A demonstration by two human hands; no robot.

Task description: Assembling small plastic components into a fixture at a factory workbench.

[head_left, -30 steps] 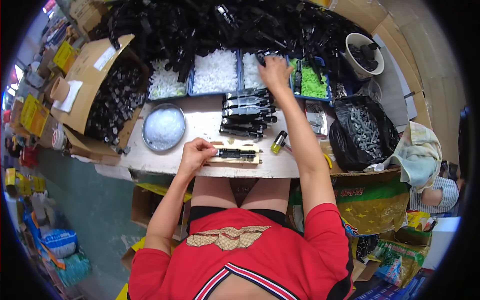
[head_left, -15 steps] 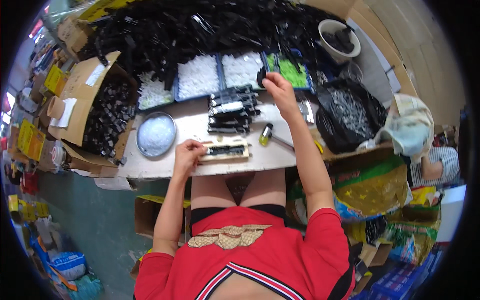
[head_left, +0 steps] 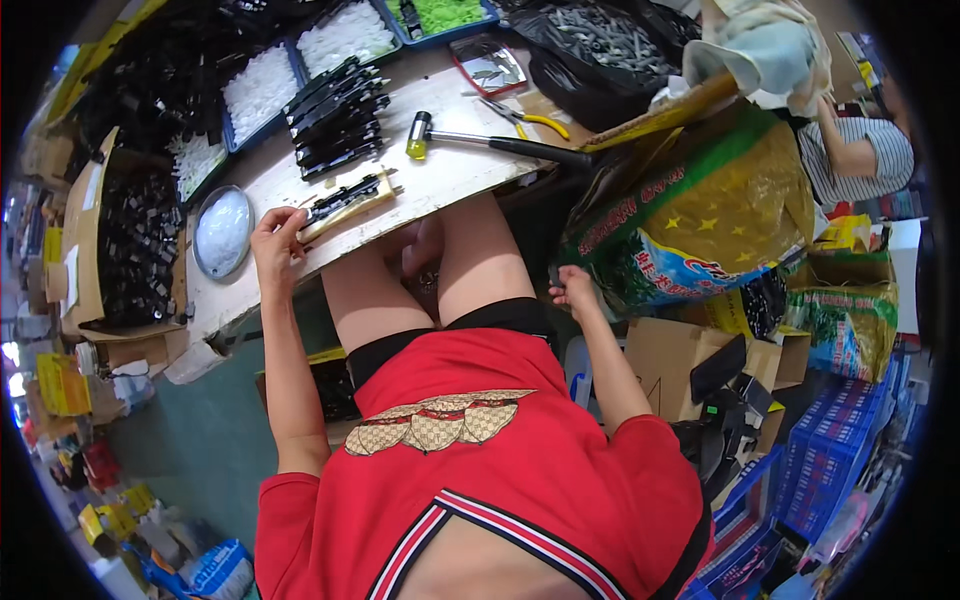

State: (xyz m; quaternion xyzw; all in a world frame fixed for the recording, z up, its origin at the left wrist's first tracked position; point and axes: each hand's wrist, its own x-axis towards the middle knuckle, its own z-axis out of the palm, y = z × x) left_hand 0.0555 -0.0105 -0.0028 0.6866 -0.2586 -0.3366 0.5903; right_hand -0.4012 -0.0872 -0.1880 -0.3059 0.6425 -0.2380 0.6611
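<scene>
Wooden block carrying a black plastic part [head_left: 345,204] lies at the near edge of the pale counter [head_left: 450,175], left of the frame's centre, and my left hand [head_left: 275,240] rests against its left end. That grip is narrow: the fingers curl on the block's end and on the counter's edge just beside it, touching more than clasping. My right hand [head_left: 573,289] hangs below the counter at centre right of the frame, off the work, loosely curled with nothing that I can see in it, close to a big green and yellow printed sack [head_left: 700,215].

Just beyond the block, toward the top of the frame, a stack of long black plastic parts [head_left: 337,115] lies in rows on the counter. To the right of the stack lies a mallet with a yellow-green head and black handle [head_left: 490,140], and past it a pair of yellow-handled pliers [head_left: 520,115]. Left of my left hand sits a round clear plastic lid [head_left: 222,228], flat on the counter.

At the upper left, blue trays of small white plastic pieces [head_left: 255,85] stand behind the stack, and a tray of green pieces [head_left: 440,14] shows at the top edge. An open cardboard box of black parts [head_left: 135,245] stands at the far left. A black bag of grey metal pieces [head_left: 610,40] sits at the upper right, and another person's striped sleeve [head_left: 860,155] shows beyond the sack.
</scene>
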